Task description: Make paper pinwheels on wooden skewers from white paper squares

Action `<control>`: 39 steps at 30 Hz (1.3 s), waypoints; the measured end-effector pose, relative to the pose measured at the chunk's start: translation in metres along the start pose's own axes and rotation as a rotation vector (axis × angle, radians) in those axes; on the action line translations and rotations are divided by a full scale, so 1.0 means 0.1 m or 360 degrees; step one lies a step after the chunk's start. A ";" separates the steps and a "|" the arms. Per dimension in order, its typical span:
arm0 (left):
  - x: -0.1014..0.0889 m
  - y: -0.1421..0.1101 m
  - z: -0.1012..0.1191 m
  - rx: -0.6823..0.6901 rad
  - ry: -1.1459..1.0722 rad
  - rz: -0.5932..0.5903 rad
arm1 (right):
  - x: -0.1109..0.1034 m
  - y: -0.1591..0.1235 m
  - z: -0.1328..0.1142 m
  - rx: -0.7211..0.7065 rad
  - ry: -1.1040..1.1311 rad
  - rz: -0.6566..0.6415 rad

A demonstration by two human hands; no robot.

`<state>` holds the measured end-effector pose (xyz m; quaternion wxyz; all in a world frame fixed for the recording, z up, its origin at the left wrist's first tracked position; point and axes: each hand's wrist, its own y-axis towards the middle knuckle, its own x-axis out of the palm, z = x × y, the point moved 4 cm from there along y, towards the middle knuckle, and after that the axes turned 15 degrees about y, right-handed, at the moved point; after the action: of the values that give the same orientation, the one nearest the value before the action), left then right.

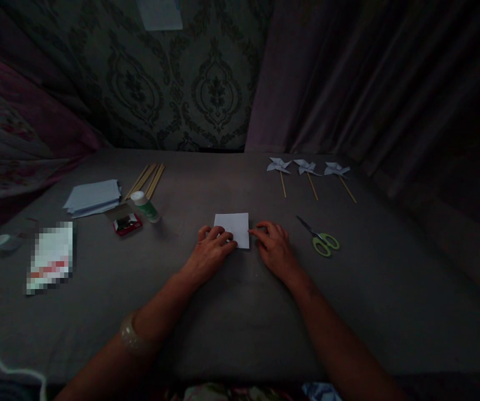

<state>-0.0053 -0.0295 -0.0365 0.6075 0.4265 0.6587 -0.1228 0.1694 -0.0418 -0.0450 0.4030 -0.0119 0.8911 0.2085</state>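
Note:
A small square of white paper lies flat on the grey cloth in front of me. My left hand holds it at its lower left, with fingers bent over the surface and the thumb near the bottom edge. Just off the right side, my right hand has its thumb tip at the paper's edge and its other fingers slightly curled, apart from the thumb. Green-handled scissors rest to the right of that hand, points away from me.
Three paper pinwheels on sticks, one a pinwheel, lie at the back right. To the left are a paper stack, wooden sticks, a glue stick, a small red box, a blurred packet and a tape roll.

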 end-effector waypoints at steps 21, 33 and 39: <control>-0.03 -0.04 -0.16 0.0172 -0.0112 0.0024 | 0.09 -0.05 -0.20 -0.0307 0.0020 -0.0115; -0.11 -0.03 -0.12 0.0018 -0.0326 -0.0031 | 0.17 -0.08 -0.34 -0.0257 0.0244 -0.0193; 0.00 -0.02 -0.05 -0.0024 -0.0229 -0.0050 | 0.21 -0.08 -0.29 -0.0133 0.0293 -0.0186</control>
<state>-0.0106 -0.0271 -0.0361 0.6545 0.4015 0.6209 -0.1577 0.1359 -0.0575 -0.0456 0.3301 -0.0998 0.9126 0.2197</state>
